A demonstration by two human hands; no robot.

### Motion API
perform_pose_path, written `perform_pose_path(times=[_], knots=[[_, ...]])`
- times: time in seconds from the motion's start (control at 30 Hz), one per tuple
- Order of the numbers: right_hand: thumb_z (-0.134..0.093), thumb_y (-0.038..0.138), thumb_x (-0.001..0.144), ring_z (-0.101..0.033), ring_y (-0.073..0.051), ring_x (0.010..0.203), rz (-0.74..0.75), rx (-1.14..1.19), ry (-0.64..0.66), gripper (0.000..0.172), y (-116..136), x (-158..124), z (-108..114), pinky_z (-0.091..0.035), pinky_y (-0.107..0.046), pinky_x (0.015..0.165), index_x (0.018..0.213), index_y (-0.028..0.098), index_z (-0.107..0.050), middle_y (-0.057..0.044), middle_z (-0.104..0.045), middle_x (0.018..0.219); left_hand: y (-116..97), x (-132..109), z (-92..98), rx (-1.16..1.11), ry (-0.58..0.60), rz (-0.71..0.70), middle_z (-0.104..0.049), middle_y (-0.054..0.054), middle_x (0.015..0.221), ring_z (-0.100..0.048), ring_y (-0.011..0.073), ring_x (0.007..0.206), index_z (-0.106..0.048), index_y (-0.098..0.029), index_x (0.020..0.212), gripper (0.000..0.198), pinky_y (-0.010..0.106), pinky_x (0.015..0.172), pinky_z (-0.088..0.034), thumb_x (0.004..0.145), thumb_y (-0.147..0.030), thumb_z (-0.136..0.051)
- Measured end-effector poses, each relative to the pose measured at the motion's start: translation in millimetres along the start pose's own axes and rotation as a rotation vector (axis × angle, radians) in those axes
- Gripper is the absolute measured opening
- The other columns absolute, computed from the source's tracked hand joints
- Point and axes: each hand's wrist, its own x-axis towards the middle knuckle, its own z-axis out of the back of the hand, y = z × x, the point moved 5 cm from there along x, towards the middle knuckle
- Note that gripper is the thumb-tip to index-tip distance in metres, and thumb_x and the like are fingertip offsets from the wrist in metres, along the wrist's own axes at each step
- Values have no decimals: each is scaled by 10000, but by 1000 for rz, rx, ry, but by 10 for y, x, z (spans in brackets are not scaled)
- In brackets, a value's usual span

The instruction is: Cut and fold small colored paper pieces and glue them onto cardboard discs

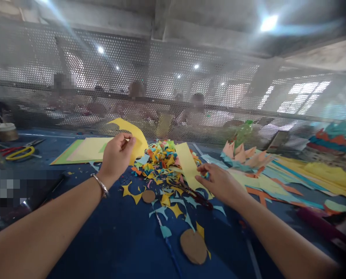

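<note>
My left hand (pixel 118 157) pinches a curved piece of yellow paper (pixel 136 133) between thumb and fingers, holding it up above the table. My right hand (pixel 219 182) is at the edge of a pale yellow paper strip (pixel 187 164); its thumb and forefinger are parted, with scraps showing in the gap. Scissors with dark red handles (pixel 204 200) lie partly under the strip, left of my right hand. Between my hands spreads a heap of small coloured paper scraps (pixel 161 157). Nearer me lie a large cardboard disc (pixel 193 247), a smaller cardboard disc (pixel 148 196) and a blue pen-like stick (pixel 170 248).
Stacked paper sheets (pixel 84 150) and yellow-handled scissors (pixel 20 154) lie left. To the right are folded paper points (pixel 244 155), paper strips (pixel 295 174), a green bottle (pixel 244 133) and a purple object (pixel 321 224). A perforated metal screen (pixel 173 77) stands behind the table; people sit beyond it.
</note>
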Motion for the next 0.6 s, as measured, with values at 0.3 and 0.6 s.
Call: perform_pose_path(times=[0.3, 0.6], knots=[[-525, 247, 748, -613, -172, 624, -24, 75, 9, 282, 47, 20, 9, -425, -268, 584, 1014, 174, -584, -19, -662, 744, 18, 135, 39, -162, 71, 133, -567, -19, 593, -466, 112, 492, -615, -202, 781, 118, 241, 442, -321, 772, -317, -589], [-461, 385, 822, -553, -174, 556, -24, 223, -241, 248, 122, -62, 300, -412, -278, 540, 886, 179, -583, -28, -600, 652, -201, 60, -28, -269, 403, 395, -586, -11, 579, -490, 120, 490, -590, -200, 691, 33, 235, 434, -337, 666, -205, -570]])
